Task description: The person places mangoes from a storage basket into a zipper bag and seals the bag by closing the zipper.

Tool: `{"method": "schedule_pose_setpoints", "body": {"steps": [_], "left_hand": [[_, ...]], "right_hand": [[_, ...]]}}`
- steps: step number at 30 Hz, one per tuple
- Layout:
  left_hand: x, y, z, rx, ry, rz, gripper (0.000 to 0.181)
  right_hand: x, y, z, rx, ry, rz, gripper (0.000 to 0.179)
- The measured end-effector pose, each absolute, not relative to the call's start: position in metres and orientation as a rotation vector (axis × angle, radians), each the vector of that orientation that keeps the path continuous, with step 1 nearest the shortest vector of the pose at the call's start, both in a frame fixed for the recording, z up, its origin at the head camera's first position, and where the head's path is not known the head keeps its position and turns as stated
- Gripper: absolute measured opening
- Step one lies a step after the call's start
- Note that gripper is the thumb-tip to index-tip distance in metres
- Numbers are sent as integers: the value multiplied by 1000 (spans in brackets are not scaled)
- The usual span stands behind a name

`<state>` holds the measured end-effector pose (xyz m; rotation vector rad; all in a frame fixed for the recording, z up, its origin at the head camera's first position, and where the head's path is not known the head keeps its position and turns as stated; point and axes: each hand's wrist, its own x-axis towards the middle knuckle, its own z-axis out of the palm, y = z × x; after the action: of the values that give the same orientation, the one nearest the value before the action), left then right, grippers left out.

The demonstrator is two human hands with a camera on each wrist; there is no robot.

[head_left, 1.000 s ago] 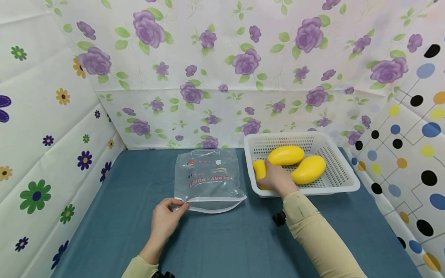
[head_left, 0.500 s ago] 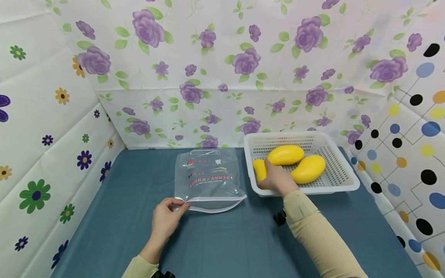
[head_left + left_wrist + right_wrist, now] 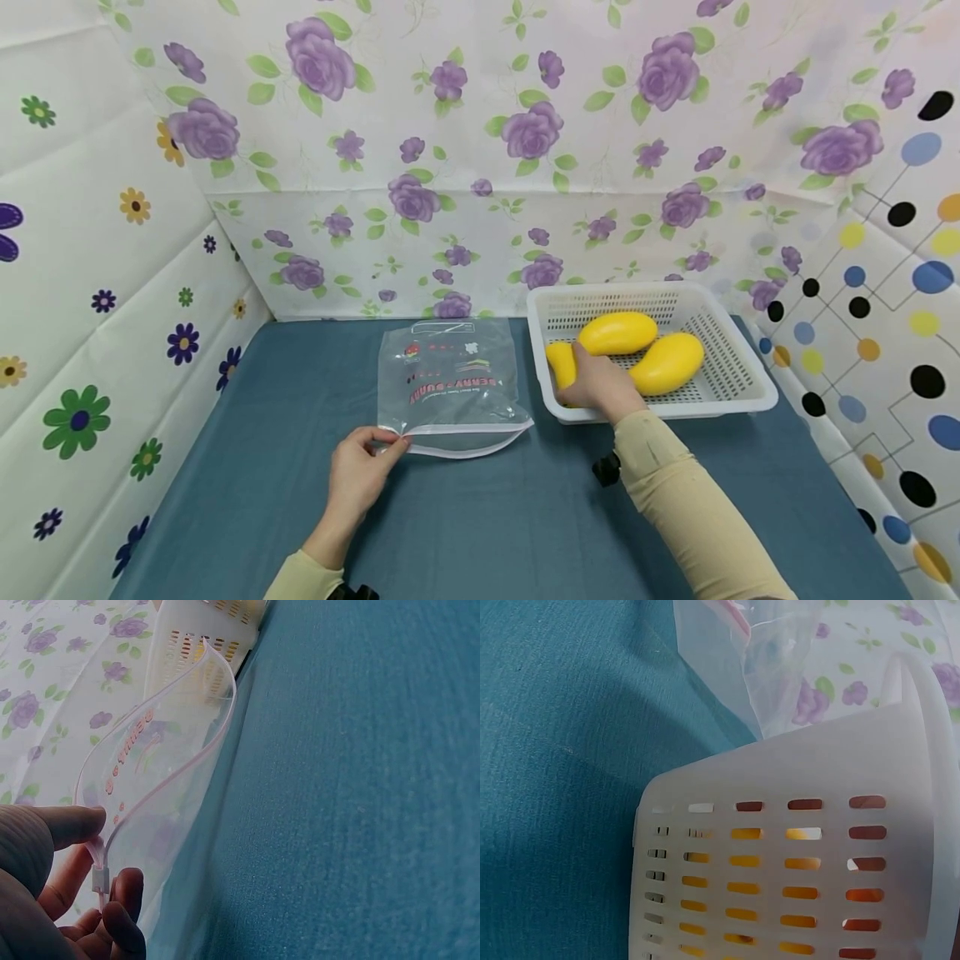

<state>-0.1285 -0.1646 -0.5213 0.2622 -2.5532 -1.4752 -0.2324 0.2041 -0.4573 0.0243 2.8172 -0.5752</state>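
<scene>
My left hand (image 3: pixel 357 471) pinches the near left corner of a clear zip bag (image 3: pixel 450 375) between thumb and fingers. The bag lies on the cloth with its mouth toward me, and the left wrist view shows its white zip edges spread apart, with a small slider (image 3: pixel 100 879) by my fingers. Inside the white plastic basket (image 3: pixel 738 400), my right hand (image 3: pixel 603 385) grips a yellow mango (image 3: pixel 561 367) at the left end. Two more mangoes lie in there, one behind (image 3: pixel 617 333) and one to the right (image 3: pixel 669 364). The basket's wall hides my right fingers in the right wrist view.
A blue-green cloth (image 3: pixel 480 525) covers the table. A floral sheet (image 3: pixel 480 167) stands behind it, with patterned sheets at the left (image 3: pixel 142 333) and right (image 3: pixel 885 333). The basket's raised rim stands between the right forearm and the mangoes.
</scene>
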Motion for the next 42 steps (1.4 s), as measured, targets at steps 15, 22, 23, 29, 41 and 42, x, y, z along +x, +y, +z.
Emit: {"method": "schedule_pose_setpoints", "body": {"steps": [15,22,23,29,41,42], "left_hand": [[-129,-165,-521,268,-2556,-1470,16],[-129,-165,-520,266,-2555,-1471,16],[-129,-165,-520,265,-2556,-1470,16],[-130,-165,-521,253,-2549,-1478,16],[-132,-166,-522,242,-2537,-1496,16],[-131,-166,-522,241,-2538,-1494,16]], "right_hand": [[-235,205,-459,13,2855,-571,100],[-235,205,-461,10,2868,-564,99],[-236,206,-461,12,2868,-565,98],[-236,208,-464,17,2878,-573,99],[-232,214,-461,18,2918,-649,99],[-232,215,-461,19,2922,-656,99]]}}
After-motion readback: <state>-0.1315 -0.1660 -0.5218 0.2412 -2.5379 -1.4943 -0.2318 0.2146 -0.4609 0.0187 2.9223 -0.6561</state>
